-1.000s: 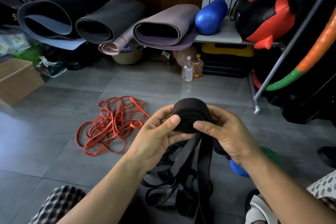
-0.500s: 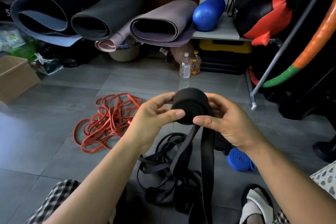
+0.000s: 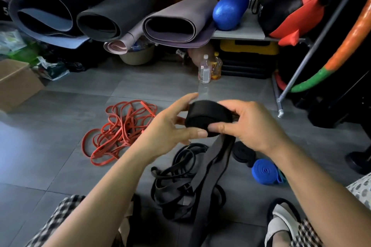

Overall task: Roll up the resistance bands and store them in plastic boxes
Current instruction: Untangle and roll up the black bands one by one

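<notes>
I hold a thick roll of black resistance band (image 3: 208, 115) in mid-air between both hands. My left hand (image 3: 170, 126) touches its left side with thumb and fingertips. My right hand (image 3: 249, 124) grips its right side, thumb under the roll. The band's loose tail (image 3: 212, 170) hangs down to a tangle of black bands (image 3: 176, 184) on the floor. A heap of loose red bands (image 3: 118, 130) lies to the left. A rolled black band (image 3: 244, 153) and a rolled blue band (image 3: 265, 171) lie on the floor at the right. No plastic box is in view.
Rolled mats (image 3: 112, 16) and a blue foam roller (image 3: 230, 10) line the back. Two bottles (image 3: 208, 68) stand on the grey tile floor. A cardboard box (image 3: 16, 82) sits at left, a metal rack leg (image 3: 281, 110) at right. My sandalled foot (image 3: 281, 224) is at lower right.
The roll has turned and tilted between my hands, taking in a bit more of the tail. The view has tipped down slightly, showing the rolled black and blue bands more fully.
</notes>
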The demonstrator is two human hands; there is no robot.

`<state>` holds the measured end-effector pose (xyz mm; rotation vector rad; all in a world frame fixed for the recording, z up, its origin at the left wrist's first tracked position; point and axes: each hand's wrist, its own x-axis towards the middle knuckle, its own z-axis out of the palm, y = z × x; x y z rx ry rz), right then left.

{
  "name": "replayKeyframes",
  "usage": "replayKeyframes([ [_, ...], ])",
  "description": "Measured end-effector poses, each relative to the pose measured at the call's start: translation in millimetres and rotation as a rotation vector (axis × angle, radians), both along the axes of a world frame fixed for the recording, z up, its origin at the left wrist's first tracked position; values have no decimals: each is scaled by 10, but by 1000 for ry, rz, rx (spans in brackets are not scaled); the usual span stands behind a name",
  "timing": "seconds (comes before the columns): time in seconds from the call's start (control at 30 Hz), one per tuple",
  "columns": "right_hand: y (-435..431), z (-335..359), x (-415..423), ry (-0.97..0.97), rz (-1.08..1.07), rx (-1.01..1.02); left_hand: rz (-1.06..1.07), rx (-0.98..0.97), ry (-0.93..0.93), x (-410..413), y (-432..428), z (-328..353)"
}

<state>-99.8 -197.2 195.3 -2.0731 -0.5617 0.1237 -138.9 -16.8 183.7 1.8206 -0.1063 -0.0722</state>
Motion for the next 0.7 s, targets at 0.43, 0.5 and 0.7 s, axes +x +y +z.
replayKeyframes([
  [0.43, 91, -199, -76, 339, 47, 586, 193, -658, 52, -64, -87, -47],
  [0.5, 105, -196, -90, 350, 44, 648, 198, -786, 83, -91, -170, -78],
  [0.7, -8, -87, -30, 236, 53, 387, 85, -354, 181, -44, 21, 16],
])
